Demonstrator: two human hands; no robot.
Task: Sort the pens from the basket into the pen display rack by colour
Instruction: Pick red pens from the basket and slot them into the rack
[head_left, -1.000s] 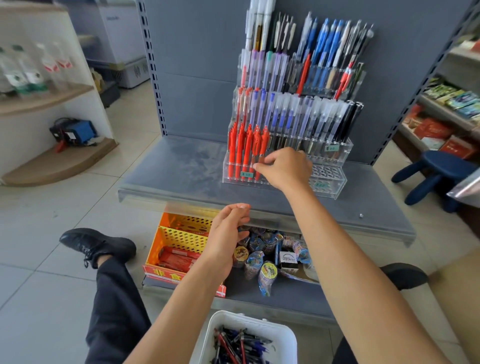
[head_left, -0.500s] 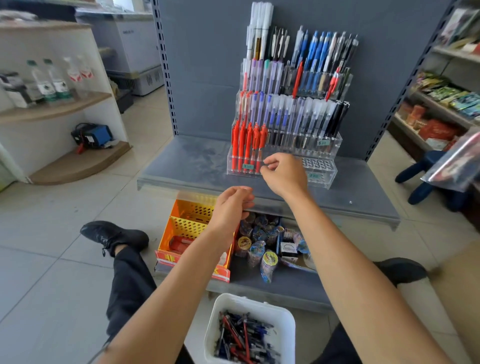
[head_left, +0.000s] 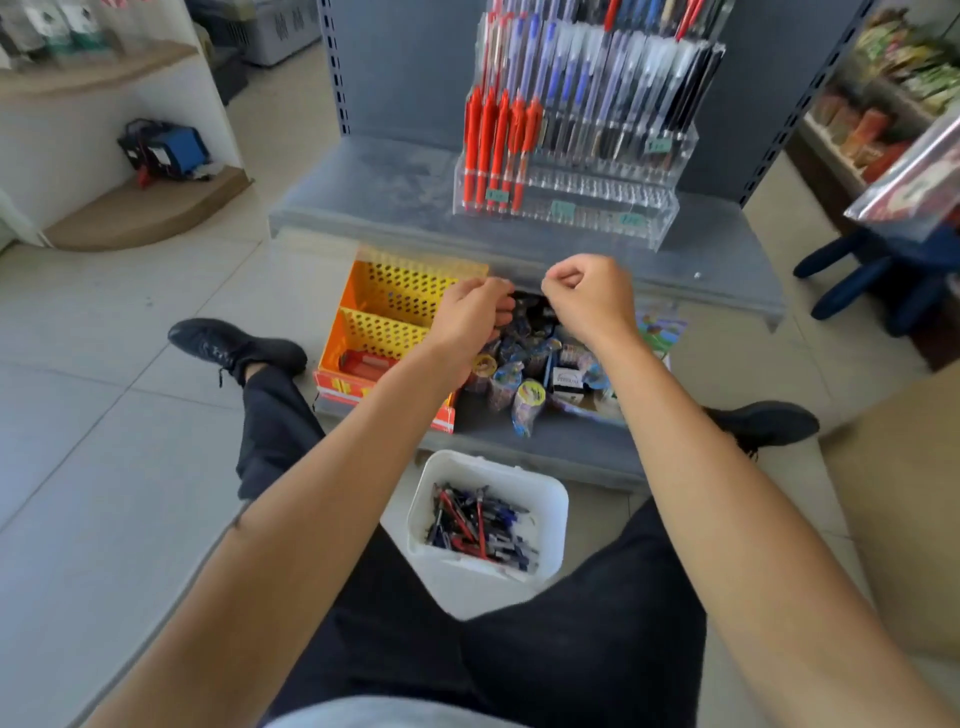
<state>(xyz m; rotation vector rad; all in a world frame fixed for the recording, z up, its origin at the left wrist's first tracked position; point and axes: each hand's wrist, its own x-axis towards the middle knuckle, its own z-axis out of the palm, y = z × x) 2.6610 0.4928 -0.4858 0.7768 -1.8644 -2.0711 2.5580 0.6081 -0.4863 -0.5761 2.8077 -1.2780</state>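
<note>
Right hand (head_left: 587, 301), curled and empty, has drawn back from the red pens (head_left: 498, 145) in the rack (head_left: 566, 202); left hand (head_left: 470, 317) loosely curled. Basket (head_left: 488, 462) pick likely next.

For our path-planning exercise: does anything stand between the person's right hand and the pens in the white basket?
Nothing visible does. The right hand hangs in open air; the white basket sits open-topped on the floor below it, its pens uncovered.

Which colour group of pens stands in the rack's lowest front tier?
The red pens, at the pen display rack's left end; blue pens and black pens stand in tiers behind.
</note>
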